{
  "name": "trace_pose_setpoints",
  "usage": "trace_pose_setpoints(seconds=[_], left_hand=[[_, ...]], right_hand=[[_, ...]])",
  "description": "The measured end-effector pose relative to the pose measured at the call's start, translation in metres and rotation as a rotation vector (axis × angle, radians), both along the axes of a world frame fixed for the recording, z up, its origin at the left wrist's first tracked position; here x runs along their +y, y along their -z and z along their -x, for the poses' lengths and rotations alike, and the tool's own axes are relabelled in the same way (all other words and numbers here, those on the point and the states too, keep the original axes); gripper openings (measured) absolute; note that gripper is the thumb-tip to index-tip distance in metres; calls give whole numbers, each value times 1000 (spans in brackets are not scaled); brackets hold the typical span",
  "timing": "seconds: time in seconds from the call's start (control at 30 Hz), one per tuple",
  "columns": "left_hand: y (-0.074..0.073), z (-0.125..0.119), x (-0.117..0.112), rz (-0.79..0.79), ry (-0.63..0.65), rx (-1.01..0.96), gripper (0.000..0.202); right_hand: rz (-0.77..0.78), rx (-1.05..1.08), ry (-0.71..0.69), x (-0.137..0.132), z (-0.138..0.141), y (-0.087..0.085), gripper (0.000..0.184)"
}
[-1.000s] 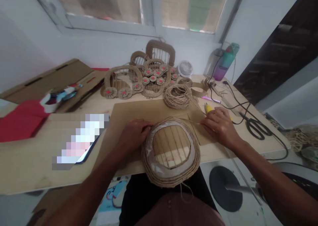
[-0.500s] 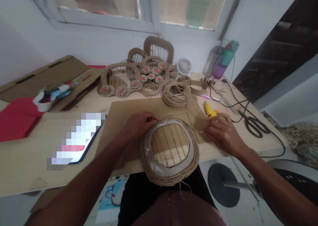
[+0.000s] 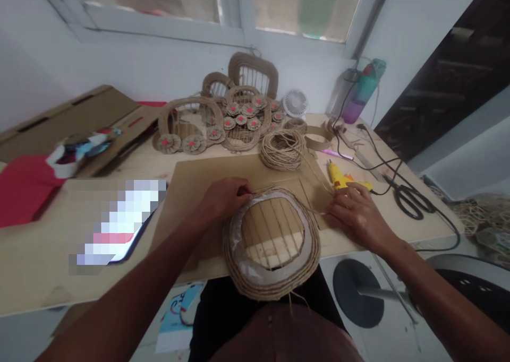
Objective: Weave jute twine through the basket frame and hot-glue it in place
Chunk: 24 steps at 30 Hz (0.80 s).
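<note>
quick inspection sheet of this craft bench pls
surface: wooden table with a cardboard sheet on it
job's things: twine-wrapped frame at the near edge; twine coil behind it
clutter: glue gun, scissors, decorated baskets, red paper
hands: left hand fingers on the frame's top rim; right hand pinches a twine strand beside the frame
cables: black cable loops over the table's right side
surroundings: window, fan, bottle
</note>
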State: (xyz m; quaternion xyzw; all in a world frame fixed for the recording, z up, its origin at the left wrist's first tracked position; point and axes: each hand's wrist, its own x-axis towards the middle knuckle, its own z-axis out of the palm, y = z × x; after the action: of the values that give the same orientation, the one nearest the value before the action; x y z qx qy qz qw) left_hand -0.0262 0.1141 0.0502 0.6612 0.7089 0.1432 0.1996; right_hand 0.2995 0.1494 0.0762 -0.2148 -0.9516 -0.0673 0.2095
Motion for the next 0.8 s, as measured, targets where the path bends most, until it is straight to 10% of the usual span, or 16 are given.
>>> trace_pose_setpoints(seconds=[0.8], left_hand=[[-1, -17, 21, 18, 109, -34, 19]], right_hand=[[6, -45, 34, -3, 2, -1, 19]])
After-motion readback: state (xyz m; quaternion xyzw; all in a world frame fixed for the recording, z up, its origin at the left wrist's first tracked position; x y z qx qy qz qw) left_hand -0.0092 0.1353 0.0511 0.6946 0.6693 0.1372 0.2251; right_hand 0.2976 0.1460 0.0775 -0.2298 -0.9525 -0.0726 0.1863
